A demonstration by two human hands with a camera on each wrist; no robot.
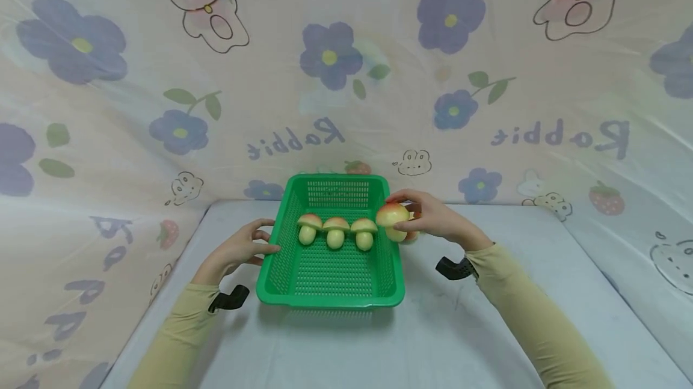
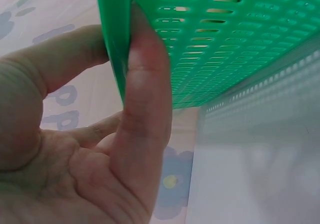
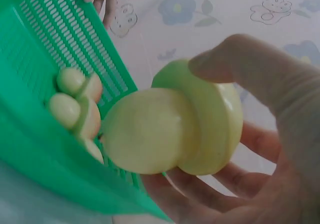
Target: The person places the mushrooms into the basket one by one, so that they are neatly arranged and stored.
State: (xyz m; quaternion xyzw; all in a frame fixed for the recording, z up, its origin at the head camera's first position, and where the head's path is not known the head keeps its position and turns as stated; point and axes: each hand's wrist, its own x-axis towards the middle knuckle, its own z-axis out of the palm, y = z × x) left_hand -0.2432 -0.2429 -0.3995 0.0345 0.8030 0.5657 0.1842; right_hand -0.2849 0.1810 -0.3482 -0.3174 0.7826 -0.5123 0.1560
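A green plastic basket (image 1: 330, 301) stands on the white table, and three toy mushrooms (image 1: 335, 234) with reddish-yellow caps lie in a row inside it. My left hand (image 1: 243, 249) holds the basket's left rim, fingers on both sides of the wall in the left wrist view. Over the basket's right edge, my right hand (image 1: 433, 218) grips another toy mushroom (image 3: 150, 131) by its cap, its pale stem pointing toward the basket in the right wrist view. Partly hidden behind that hand is one more reddish-yellow thing (image 1: 412, 236), probably a mushroom, beside the basket.
The white table (image 1: 520, 293) extends to both sides and in front of the basket. Behind it hangs a cloth (image 1: 379, 106) printed with flowers and rabbits. A black strap-like device (image 1: 456, 269) sits at each wrist.
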